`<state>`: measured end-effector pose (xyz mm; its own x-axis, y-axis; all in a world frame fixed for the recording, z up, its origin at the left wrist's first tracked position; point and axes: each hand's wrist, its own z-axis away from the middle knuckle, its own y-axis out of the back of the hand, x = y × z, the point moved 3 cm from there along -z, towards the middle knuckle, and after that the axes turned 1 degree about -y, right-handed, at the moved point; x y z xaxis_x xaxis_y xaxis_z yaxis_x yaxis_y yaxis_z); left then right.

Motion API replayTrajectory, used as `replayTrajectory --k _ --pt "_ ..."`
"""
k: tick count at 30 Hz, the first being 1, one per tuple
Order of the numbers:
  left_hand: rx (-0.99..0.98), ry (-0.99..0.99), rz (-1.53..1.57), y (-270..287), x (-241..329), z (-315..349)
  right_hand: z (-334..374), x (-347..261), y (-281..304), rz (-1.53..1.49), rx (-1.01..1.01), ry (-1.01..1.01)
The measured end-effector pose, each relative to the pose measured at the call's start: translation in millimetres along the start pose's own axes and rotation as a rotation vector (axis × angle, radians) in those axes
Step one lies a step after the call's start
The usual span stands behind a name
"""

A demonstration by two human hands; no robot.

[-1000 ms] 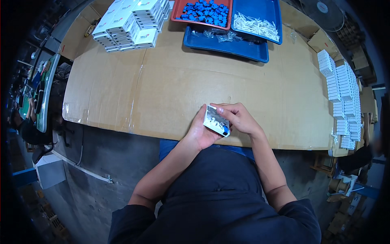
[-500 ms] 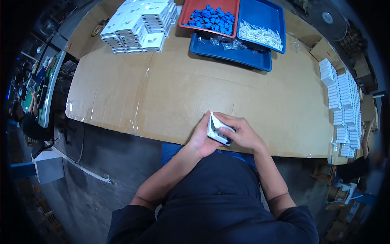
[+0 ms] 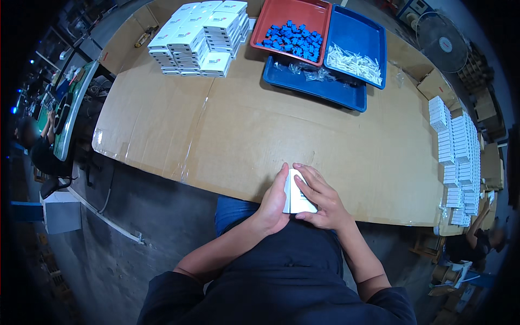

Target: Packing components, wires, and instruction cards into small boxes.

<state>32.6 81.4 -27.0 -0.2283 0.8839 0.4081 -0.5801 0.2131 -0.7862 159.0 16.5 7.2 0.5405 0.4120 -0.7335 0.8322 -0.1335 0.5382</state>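
Both my hands hold a small white plastic case at the table's front edge, close to my body. A straight line runs down it, between a narrow bluish-white face on the left and a broader face with small print on the right. My left hand is wrapped along its left side. My right hand grips it from the right, fingers over its top and upper face, thumb near the lower edge. The palms and fingers hide its sides and underside.
On the cardboard-covered table stand stacked white cases at the back left. A red tray of blue parts, a blue tray of white pieces and a lower blue tray are behind. Small boxes line the right edge.
The white case has turned in my hands: its dark, holed side faced up before, and a white face shows now. My right thumb has moved from its middle to the lower edge.
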Motion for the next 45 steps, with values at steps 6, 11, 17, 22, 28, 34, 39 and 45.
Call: replayTrajectory --k 6,11,17,22,28,34,39,45 --pt "-0.009 -0.005 -0.019 -0.6 -3.7 1.8 3.4 -2.8 1.3 0.011 0.029 0.053" --pt "-0.014 -0.012 -0.051 -5.5 -2.2 6.2 4.4 -7.2 5.2 0.028 0.026 0.047" --pt "-0.297 -0.098 -0.077 -23.0 10.9 18.2 3.6 -18.0 13.1 0.126 0.038 0.032" --pt "-0.357 -0.208 -0.476 -36.2 34.6 33.3 3.0 -30.6 22.9 -0.206 0.350 0.004" --pt "-0.378 -0.499 -0.729 -39.6 53.5 49.6 -2.6 -33.7 34.7 -0.796 0.398 -0.301" --pt "-0.361 -0.508 -0.787 -32.5 53.3 50.6 3.0 -33.4 36.0 -0.912 0.381 -0.270" --pt "-0.311 -0.502 -0.864 -40.3 54.9 52.5 4.2 -33.1 39.0 -0.925 0.377 -0.244" --pt "-0.425 -0.602 -0.968 -37.3 56.1 53.6 7.8 -30.5 35.9 -0.913 0.364 -0.201"
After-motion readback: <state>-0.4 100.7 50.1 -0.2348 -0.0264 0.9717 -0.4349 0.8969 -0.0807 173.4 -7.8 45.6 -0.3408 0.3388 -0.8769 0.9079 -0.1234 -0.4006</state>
